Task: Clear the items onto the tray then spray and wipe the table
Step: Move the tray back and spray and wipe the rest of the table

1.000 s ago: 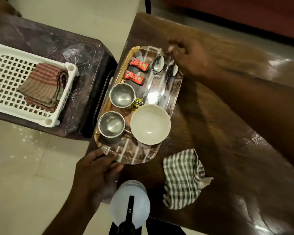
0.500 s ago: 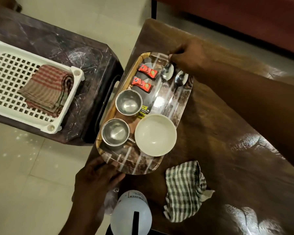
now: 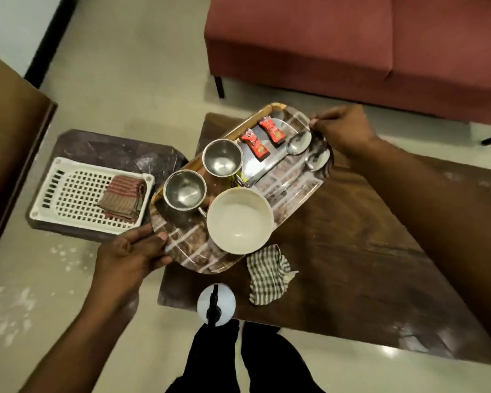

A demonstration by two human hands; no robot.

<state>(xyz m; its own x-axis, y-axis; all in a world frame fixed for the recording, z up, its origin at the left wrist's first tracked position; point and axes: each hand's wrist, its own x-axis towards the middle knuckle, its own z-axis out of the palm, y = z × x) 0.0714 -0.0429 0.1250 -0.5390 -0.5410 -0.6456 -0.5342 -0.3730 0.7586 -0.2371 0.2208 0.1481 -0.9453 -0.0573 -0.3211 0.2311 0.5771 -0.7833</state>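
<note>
A: Far left?
B: Item 1: stool (image 3: 97, 143), dark top. On it is a white basket (image 3: 43, 199) with a folded striped cloth (image 3: 122, 197) inside at its right end. A narrow strip of floor separates the stool from the table.

A: My left hand?
B: Item 2: your left hand (image 3: 128, 256), clamped on the tray's near left end. The thumb lies on top of the rim and the fingers go under.

A: The tray itself?
B: Item 3: tray (image 3: 193, 251), set at a slant over the table's left corner. Its left end overhangs the table edge toward the stool. I cannot tell whether it rests on the table or is held clear.
Contents:
- near cup (image 3: 184, 190) and far cup (image 3: 222, 157), steel, along the left rim
- white bowl (image 3: 240, 221), close to the near rim
- two red sachets (image 3: 254, 143) at the far end
- two spoons (image 3: 298, 143) along the right side

A: Right hand?
B: Item 4: your right hand (image 3: 343, 129), fingers closed on the tray's far right corner.

A: What is on the table?
B: Item 5: table (image 3: 366, 251), dark wood, with open surface across its whole right side.
- spray bottle (image 3: 216, 304) at the near edge
- checked cloth (image 3: 267, 275), crumpled, just beside the tray's near end

Item 6: red sofa (image 3: 352, 46) beyond the far edge, with floor between.
</note>
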